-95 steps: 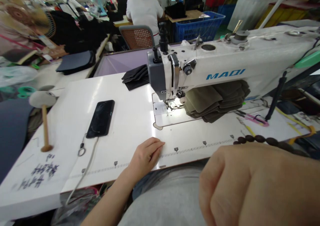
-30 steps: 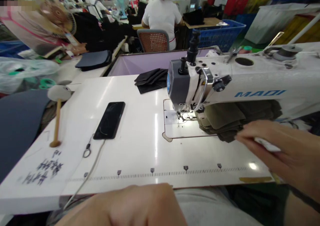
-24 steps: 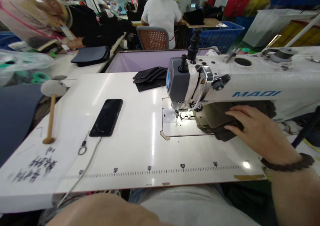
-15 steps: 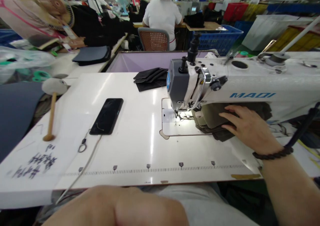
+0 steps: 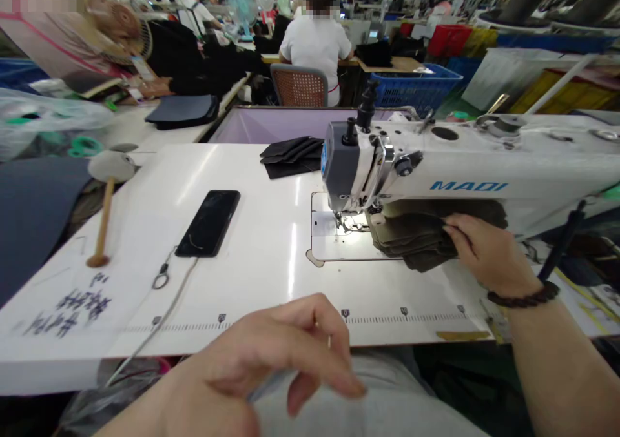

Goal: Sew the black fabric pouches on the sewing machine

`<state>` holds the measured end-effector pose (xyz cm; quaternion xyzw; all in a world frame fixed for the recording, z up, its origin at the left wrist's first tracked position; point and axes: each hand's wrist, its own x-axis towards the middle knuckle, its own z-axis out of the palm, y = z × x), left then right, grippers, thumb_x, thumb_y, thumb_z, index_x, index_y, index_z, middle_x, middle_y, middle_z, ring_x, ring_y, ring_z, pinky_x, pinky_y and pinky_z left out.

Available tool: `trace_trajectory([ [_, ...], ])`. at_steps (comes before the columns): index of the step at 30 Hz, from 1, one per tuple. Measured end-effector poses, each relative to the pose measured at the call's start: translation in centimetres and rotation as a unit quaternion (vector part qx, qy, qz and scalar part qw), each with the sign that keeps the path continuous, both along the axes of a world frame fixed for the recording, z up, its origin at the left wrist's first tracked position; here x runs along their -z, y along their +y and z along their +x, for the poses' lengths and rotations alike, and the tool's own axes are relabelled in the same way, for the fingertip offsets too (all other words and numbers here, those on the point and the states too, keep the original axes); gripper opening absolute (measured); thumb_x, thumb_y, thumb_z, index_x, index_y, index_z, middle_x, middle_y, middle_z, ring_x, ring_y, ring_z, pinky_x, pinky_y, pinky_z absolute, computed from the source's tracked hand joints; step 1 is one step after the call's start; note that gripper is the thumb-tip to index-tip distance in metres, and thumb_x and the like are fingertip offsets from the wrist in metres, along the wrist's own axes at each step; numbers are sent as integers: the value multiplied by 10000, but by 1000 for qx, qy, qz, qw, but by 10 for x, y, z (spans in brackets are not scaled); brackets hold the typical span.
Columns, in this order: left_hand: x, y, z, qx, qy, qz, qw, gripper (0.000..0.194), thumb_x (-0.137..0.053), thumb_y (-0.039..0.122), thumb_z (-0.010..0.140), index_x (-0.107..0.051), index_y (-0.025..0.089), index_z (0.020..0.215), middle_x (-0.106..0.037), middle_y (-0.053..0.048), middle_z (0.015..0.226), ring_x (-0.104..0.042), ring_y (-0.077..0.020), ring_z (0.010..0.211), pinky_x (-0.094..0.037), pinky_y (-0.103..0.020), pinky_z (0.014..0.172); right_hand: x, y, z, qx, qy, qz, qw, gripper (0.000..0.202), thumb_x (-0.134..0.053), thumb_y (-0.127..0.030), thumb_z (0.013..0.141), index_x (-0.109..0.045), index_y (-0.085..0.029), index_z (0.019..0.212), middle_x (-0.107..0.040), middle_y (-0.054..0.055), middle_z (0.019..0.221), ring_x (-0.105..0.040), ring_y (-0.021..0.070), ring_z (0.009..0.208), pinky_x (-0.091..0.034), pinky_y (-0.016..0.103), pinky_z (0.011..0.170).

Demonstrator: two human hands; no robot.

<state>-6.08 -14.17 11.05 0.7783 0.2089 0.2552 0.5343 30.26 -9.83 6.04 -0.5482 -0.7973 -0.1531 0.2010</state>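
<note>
Cloth pieces point(image 5: 411, 233), dark olive and stacked in an uneven pile, lie on the worktop point(image 5: 261, 230) beneath the arm of a white sewing machine point(image 5: 469, 156), just to the right of its needle area. The right hand point(image 5: 484, 253) is at the near right side of the pile, with the thumb and forefinger closed on the edge of an upper piece; the other fingers are partly hidden behind. A dark beaded bracelet point(image 5: 526, 295) circles that wrist. The left hand point(image 5: 276, 353) is in the foreground, above the front edge of the worktop and the person's lap, half open with its fingers bent and spread, and nothing shows in its grasp.

A folded black cloth point(image 5: 292, 158) lies beyond the needle area, by the machine's head. To the left, a black phone point(image 5: 208, 224) rests on the worktop, with a pale cord point(image 5: 181, 288) running from its near end over the front edge and a small ring point(image 5: 160, 277) beside it. Further left is a mallet point(image 5: 103, 221) with a pale round head and a wooden handle, near dark handwriting point(image 5: 84, 304). A numbered scale point(image 5: 407, 317) runs along the front of the worktop. Behind, a person in a white shirt point(image 5: 317, 46) sits on a chair point(image 5: 300, 86) next to a blue basket point(image 5: 416, 88).
</note>
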Motion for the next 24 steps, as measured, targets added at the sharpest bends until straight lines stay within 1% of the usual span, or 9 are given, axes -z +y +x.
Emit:
trace_trajectory([
  [3,16,5,21,-17,61,35,997,366,-423,450,857,-483,257,1162,-541,-44,1012,-551,-113,758,-505,-226,664,-8,-31,-2,-16,-44,5,999,216,-372,-242,849,-575,-167,844,-637,108,785,-612,228,729,-495,364,675],
  [6,46,3,49,-101,152,225,957,423,-477,187,841,-369,182,1250,-495,-99,1160,-494,-195,1037,-445,-341,883,-10,-67,-28,-68,-28,-12,997,169,-388,-197,842,-553,-166,865,-641,78,776,-616,186,702,-501,313,668],
  [8,64,5,69,-78,154,313,934,531,-533,150,794,-312,125,1276,-439,-140,1251,-411,-237,1154,-380,-386,964,-5,-85,-54,-123,6,-49,991,198,-350,-124,839,-541,-174,854,-642,46,759,-616,149,712,-493,294,747],
  [10,77,11,84,-53,147,346,925,571,-560,158,770,-299,82,1271,-375,-169,1316,-328,-250,1229,-332,-396,1006,4,-96,-81,-160,52,-96,981,233,-330,-78,828,-537,-179,795,-629,19,700,-608,124,678,-474,299,812],
  [12,85,18,88,-17,156,341,927,407,-519,139,785,-413,89,1175,-442,-154,1271,-395,-224,1190,-350,-368,993,11,-99,-99,-185,96,-168,964,265,-309,-74,837,-542,-180,770,-621,4,681,-601,109,658,-458,304,851],
  [14,89,22,77,23,186,312,931,222,-470,96,791,-525,126,1004,-556,-105,1146,-520,-187,1055,-418,-320,919,15,-97,-107,-199,133,-239,941,246,-331,-120,854,-562,-188,806,-635,2,727,-606,109,705,-457,292,856],
  [17,88,19,36,14,238,267,934,215,-442,36,737,-554,157,875,-593,-61,1082,-570,-175,956,-461,-299,832,15,-93,-101,-190,155,-305,920,191,-444,-288,848,-574,-197,956,-649,39,901,-605,144,863,-487,268,804],
  [21,84,0,-31,-131,265,172,940,337,-385,-17,594,-533,172,830,-586,-54,1090,-557,-165,988,-444,-298,844,21,-86,-90,-218,107,-316,917,526,-570,-500,728,-510,-194,1151,-560,104,1156,-523,215,1065,-460,338,878],
  [24,85,-14,-60,-238,237,86,938,287,-378,2,591,-516,179,771,-611,-40,1025,-578,-148,923,-440,-285,825,34,-77,-98,-256,61,-266,927,589,-608,-434,721,-444,-191,1231,-493,104,1242,-447,232,1150,-402,404,947],
])
